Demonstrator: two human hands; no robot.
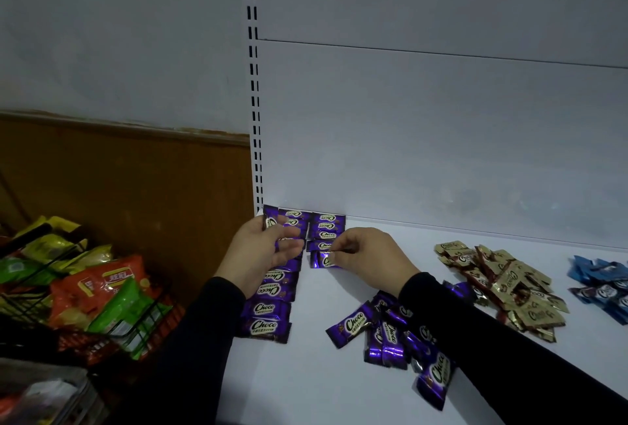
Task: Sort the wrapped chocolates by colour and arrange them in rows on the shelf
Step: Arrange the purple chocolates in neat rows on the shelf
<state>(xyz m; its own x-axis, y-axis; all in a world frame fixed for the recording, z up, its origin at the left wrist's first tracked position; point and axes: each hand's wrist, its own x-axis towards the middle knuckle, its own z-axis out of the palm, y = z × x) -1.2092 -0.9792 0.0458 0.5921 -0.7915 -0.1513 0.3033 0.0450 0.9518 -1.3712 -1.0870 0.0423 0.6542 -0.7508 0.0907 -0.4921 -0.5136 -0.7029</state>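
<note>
A: White shelf (339,390) against a pale back panel, with a slotted upright (255,119) at its left corner. Take that upright as the landmark. What sits nearest it?

B: The first purple row (272,302), running from the foot of the upright toward the shelf's front edge. Just to the right of it a second purple row (325,231) is only a few pieces long.

A: And the hands?

B: The right hand (367,261) pinches a purple chocolate (321,260) by its right end, thumb and forefinger closed on the wrapper; it lies at the near end of the second row. The left hand (263,254) is over the first row, fingers curled around another purple piece near the upright.

A: Which way does the pinched piece lie?

B: Long axis across the shelf, parallel to its neighbours, slightly tilted. It reaches leftward from the fingertips, toward the upright. I'd judge it needs only squaring up.

A: The rest?

B: A loose purple pile (390,339) under the right forearm, then a gold pile (503,288), and a blue pile (605,285) farthest from the upright.
</note>
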